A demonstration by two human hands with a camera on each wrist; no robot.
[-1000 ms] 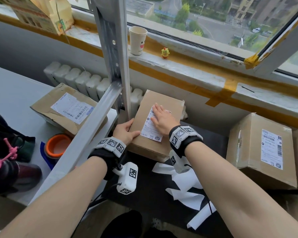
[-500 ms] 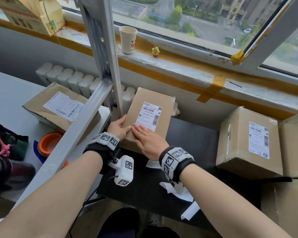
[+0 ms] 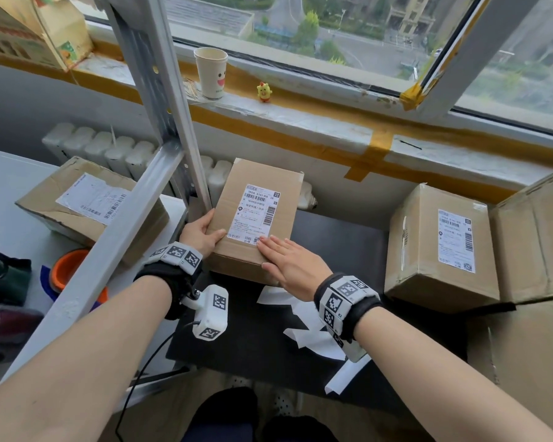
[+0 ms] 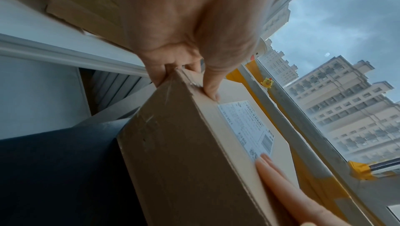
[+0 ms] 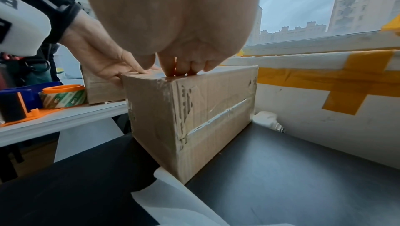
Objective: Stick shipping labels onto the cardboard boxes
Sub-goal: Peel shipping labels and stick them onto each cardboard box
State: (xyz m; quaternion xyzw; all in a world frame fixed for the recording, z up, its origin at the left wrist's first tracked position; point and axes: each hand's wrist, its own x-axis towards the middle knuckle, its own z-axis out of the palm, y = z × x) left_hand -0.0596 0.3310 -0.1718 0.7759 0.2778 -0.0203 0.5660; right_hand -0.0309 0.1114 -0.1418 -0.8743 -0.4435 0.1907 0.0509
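Head view has the cardboard box (image 3: 256, 215) standing shut on the dark table (image 3: 339, 250), contents hidden, its long axis running away toward the window sill (image 3: 300, 119). White shipping label (image 3: 256, 215) lies lengthwise on top, barcode end far. Left hand (image 3: 201, 236) grips the near-left corner, thumb on top; right hand (image 3: 292, 264) presses flat, fingers straight, on the label's near edge.

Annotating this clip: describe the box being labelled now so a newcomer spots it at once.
Below the window sill, on the black surface beside the slanted metal post, stands a cardboard box. Unlike the other labelled boxes, it has both hands on it: the left hand grips its near-left corner and the right hand lies flat at its label.
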